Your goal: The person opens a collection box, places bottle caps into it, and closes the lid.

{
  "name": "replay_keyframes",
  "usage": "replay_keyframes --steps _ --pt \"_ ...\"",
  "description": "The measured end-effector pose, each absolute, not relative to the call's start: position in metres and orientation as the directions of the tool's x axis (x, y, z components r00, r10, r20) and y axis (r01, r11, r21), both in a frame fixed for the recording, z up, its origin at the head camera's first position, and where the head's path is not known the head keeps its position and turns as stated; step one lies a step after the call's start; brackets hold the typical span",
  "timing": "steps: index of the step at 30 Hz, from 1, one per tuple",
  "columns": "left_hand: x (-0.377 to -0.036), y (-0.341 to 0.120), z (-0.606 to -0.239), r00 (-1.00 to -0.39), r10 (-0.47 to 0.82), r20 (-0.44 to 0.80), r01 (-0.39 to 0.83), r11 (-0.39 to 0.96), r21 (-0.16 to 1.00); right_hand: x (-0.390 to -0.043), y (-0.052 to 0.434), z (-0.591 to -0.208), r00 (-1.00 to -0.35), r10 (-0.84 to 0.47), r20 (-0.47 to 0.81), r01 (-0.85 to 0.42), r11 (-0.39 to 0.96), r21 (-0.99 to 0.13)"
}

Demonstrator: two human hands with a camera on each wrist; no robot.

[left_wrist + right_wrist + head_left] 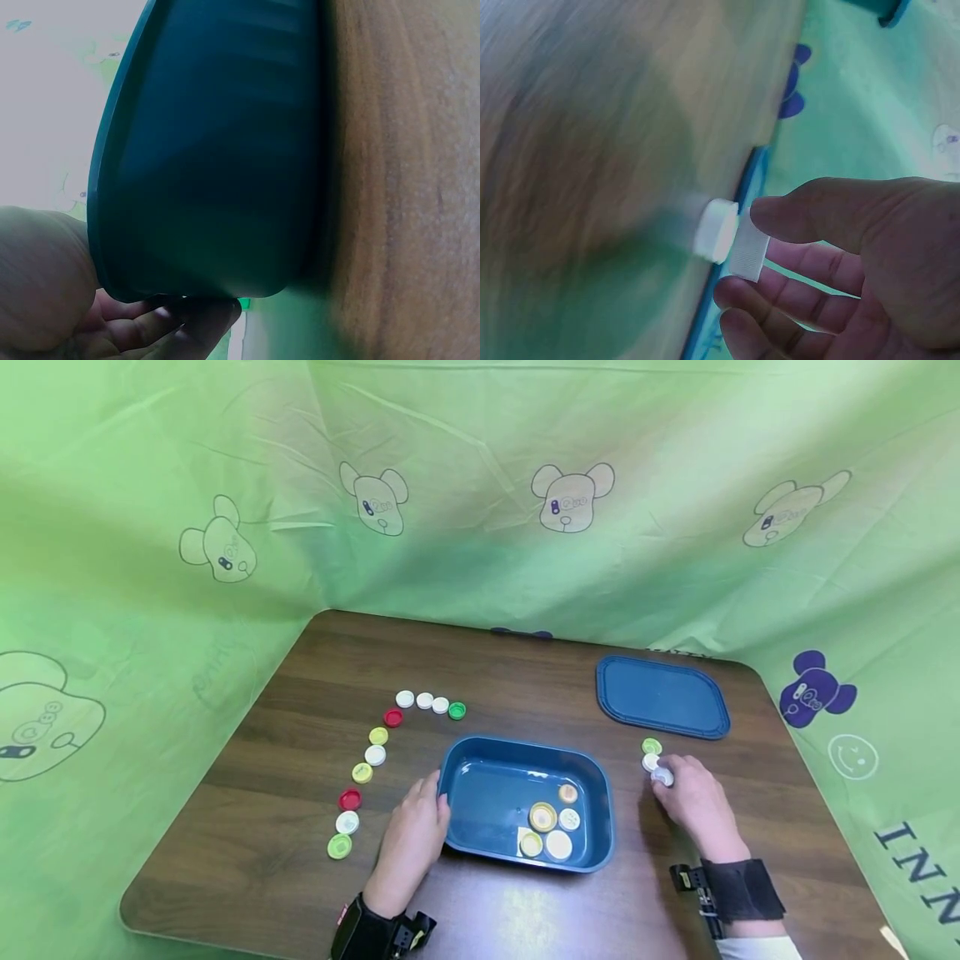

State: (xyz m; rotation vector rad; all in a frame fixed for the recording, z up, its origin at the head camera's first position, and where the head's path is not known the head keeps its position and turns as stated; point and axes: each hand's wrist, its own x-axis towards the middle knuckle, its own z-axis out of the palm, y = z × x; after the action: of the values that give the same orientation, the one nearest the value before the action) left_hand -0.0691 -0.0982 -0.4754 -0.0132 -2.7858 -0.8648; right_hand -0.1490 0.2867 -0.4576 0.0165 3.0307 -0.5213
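A blue tub (602, 806) sits at the table's front centre with several bottle caps (543, 817) inside. My left hand (429, 806) rests against the tub's left wall, the fingers (176, 321) lying along the dark wall (210, 150). To the right of the tub, my right hand (671, 783) pinches a white cap (662, 775) between thumb and fingers just above the wood. In the right wrist view, the hand (744, 252) holds that ribbed cap (750, 259) next to a second white cap (715, 230) lying on the table. A green cap (652, 746) lies just beyond.
A flat blue lid (662, 696) lies at the back right. An arc of white, red, yellow and green caps (375, 755) curves over the left half of the brown table (525, 677). Green printed cloth walls (480, 485) close in three sides.
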Motion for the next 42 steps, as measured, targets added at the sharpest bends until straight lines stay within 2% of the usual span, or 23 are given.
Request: replay_keyframes --steps 8,17,29,42 --pt "-0.07 -0.098 -0.475 -0.976 -0.06 0.21 0.07 0.825 0.56 -0.139 0.266 -0.439 -0.994 -0.074 0.078 -0.096 0.935 -0.341" --pt "-0.07 -0.099 -0.477 -0.97 -0.061 0.235 0.085 0.822 0.563 -0.13 0.23 -0.417 -0.973 -0.166 0.16 -0.212 0.913 -0.347" --pt "-0.07 -0.099 -0.477 -0.965 -0.061 0.255 0.096 0.824 0.559 -0.124 0.189 -0.415 -0.956 -0.261 0.133 -0.292 0.891 -0.349" --pt "-0.069 -0.098 -0.477 -0.961 -0.054 0.273 0.107 0.834 0.541 -0.122 0.164 -0.412 -0.948 -0.306 0.086 -0.316 0.886 -0.34"
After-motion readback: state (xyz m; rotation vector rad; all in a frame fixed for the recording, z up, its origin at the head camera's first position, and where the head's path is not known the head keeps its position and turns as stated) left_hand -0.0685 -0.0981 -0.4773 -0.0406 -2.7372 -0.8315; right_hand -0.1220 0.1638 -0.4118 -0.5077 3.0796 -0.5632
